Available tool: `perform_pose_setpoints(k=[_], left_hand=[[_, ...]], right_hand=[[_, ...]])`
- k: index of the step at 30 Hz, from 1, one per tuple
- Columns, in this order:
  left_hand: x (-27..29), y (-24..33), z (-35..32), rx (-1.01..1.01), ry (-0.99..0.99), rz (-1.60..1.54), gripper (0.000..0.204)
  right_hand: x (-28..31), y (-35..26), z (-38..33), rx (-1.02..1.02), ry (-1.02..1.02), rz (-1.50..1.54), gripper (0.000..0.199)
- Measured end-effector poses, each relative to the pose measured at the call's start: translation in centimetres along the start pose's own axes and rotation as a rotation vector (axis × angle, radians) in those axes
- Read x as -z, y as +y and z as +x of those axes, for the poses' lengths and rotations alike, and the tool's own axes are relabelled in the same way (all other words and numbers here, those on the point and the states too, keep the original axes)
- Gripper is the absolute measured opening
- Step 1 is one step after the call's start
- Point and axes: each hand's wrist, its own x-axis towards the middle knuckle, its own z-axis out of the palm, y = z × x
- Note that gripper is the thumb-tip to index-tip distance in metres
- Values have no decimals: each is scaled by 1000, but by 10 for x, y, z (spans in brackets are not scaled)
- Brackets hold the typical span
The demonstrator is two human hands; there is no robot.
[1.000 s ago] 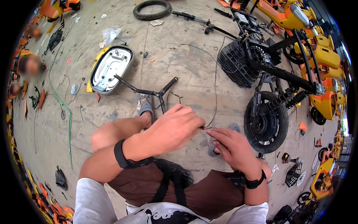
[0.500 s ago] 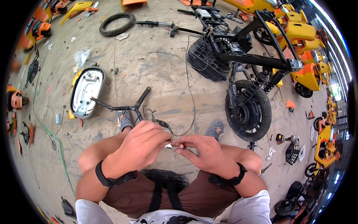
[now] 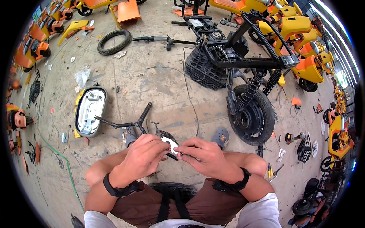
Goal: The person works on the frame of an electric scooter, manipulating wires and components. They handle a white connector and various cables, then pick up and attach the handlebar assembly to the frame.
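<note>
In front of my knees, both hands work close together with bent fingers. My left hand (image 3: 142, 154) pinches the left side of a small flat white part (image 3: 170, 143) that has a dark edge. My right hand (image 3: 201, 156) closes on its right side, thumb and fingertips pressed together. Small red bits show at the fingertips of both hands; their kind is unclear. Fingers cover much of the part. Just beyond my hands lies a black handlebar (image 3: 129, 124) on the floor, with a dark cable (image 3: 195, 117) running from near my hands toward a stripped scooter frame (image 3: 249, 62).
A white-lined oval shell (image 3: 91, 110) lies left of the handlebar. Farther off are a loose tyre (image 3: 114, 42) and a black fork tube (image 3: 169, 41). The frame's rear wheel (image 3: 251, 116) stands right. A cordless drill (image 3: 294, 138) and pliers (image 3: 270, 171) lie right of my knee.
My view has tilted up slightly. Both hands have drawn closer together, and more of the white part now shows between them.
</note>
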Motion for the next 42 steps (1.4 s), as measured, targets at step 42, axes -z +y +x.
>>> perform_pose_setpoints(k=[42], left_hand=[[4, -2, -5, -47, -64, -11, 24]], right_hand=[[-1, 2, -3, -57, -83, -8, 18]])
